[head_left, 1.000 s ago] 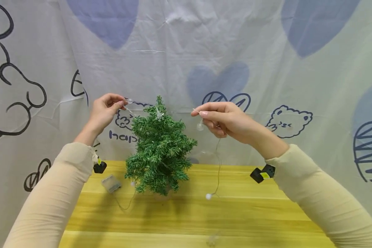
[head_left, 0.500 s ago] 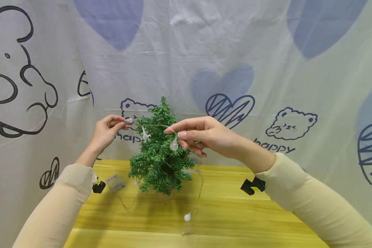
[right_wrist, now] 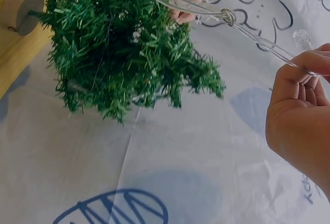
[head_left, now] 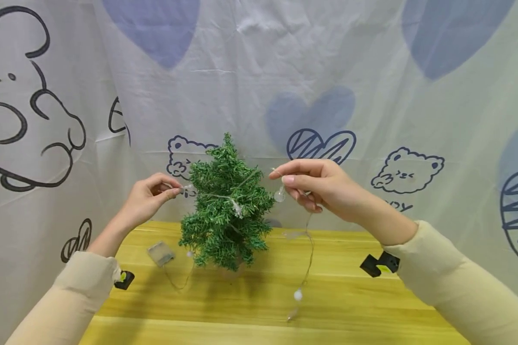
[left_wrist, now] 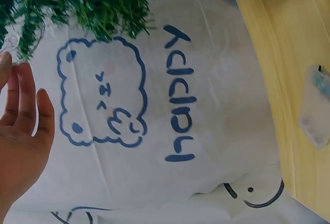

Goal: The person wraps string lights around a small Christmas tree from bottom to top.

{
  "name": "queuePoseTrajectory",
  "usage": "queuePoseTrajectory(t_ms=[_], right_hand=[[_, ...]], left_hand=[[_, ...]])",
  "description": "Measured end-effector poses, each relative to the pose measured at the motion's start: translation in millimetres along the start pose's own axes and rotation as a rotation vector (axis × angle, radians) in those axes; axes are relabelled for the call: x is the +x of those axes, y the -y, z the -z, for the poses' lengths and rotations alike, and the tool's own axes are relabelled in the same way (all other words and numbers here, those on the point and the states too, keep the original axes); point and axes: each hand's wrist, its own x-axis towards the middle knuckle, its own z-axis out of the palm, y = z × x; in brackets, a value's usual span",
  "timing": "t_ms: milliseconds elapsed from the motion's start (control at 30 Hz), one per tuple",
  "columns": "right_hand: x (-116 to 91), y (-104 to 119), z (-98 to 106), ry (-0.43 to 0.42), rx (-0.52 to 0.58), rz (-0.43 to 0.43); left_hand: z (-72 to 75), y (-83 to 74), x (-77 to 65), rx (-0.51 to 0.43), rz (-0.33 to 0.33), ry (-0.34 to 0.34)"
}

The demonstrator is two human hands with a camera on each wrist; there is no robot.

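Note:
A small green artificial Christmas tree (head_left: 224,225) stands upright on the table. My left hand (head_left: 153,199), at its left side, pinches a string of lights near a clear bulb; the same hand (left_wrist: 23,131) is at the left edge of the left wrist view. To the right of the tree, my right hand (head_left: 323,189) pinches the string between thumb and index finger, with a round clear bulb (head_left: 279,196) hanging below. Between the hands the wire crosses the tree's front, bearing a clear spiky ornament (head_left: 236,208). In the right wrist view the wire (right_wrist: 263,44) has a knot-like loop.
A translucent battery box (head_left: 160,254) lies left of the tree on the wooden table (head_left: 349,297), a wire running from it. From my right hand the string's tail trails down to a white ball (head_left: 298,295). Behind hangs a patterned cloth (head_left: 250,72).
My right hand swung left in front of the tree, then back right. My left hand lowered. The wire and spiky ornament dropped from near the treetop to mid-front.

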Motion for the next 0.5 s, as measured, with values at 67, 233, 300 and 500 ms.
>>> queuePoseTrajectory(t_ms=[67, 233, 300, 500], right_hand=[[-5, 0, 5, -0.029, 0.023, 0.003], [-19, -1, 15, -0.093, 0.042, 0.019], [-25, -3, 19, -0.103, 0.042, 0.034], [-50, -12, 35, -0.123, 0.066, 0.062]], left_hand=[[-2.1, -4.6, -3.1, -0.006, -0.024, 0.013], [-10.8, -13.7, -12.2, -0.010, -0.145, -0.001], [-15.4, -16.9, -14.6, 0.006, -0.219, -0.013], [-30.0, -29.2, -14.5, 0.123, -0.409, -0.025]])
